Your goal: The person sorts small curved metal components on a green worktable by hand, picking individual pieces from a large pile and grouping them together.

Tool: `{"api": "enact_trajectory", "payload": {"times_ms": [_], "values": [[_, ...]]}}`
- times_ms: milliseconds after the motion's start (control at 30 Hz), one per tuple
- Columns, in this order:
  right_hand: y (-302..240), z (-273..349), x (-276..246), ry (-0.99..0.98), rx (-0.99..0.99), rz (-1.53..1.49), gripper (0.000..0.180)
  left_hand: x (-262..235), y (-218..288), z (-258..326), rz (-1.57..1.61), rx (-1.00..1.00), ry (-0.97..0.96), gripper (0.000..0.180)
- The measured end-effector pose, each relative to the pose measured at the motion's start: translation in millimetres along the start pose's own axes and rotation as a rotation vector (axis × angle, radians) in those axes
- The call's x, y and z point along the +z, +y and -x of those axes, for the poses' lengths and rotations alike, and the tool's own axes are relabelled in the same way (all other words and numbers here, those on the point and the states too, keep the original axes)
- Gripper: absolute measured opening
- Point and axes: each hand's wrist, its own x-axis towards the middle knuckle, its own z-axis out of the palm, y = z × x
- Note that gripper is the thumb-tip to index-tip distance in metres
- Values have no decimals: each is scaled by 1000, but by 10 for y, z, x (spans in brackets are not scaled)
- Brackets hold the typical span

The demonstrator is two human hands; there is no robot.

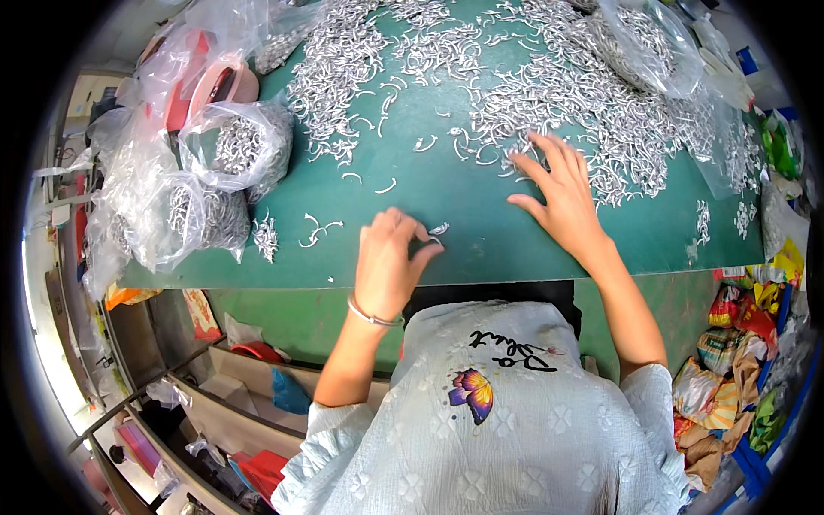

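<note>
My left hand (390,262) is low over the near edge of the green table, with its fingers curled and slightly blurred. Its thumb and forefinger close around a small curved silver piece (439,230), which pokes out at the fingertips. Further right, my right hand (562,197) reaches over the near edge of a large heap of the same curved silver pieces (618,137). Its fingers are spread, and no piece shows in its grasp. Between the hands and the heaps lie a few loose pieces (427,143).
Clear plastic bags (245,150) filled with such pieces stand on the left, beside a pink container (227,81). Another full bag (648,47) lies at the back right. Small clusters (265,239) sit near the front edge. Below left are open drawers (232,395); colourful packets (717,369) are stacked at right.
</note>
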Motion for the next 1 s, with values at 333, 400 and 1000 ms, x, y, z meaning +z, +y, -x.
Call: {"api": "enact_trajectory", "payload": {"times_ms": [333,400,1000], "values": [[30,134,-122,176,90,-238,15,323,33,292,116,-118,224,29],[-14,134,-112,172,124,-194,19,244,57,317,147,-141,238,29],[810,1143,-1020,461,635,228,16,628,770,-245,111,259,-4,64]]}}
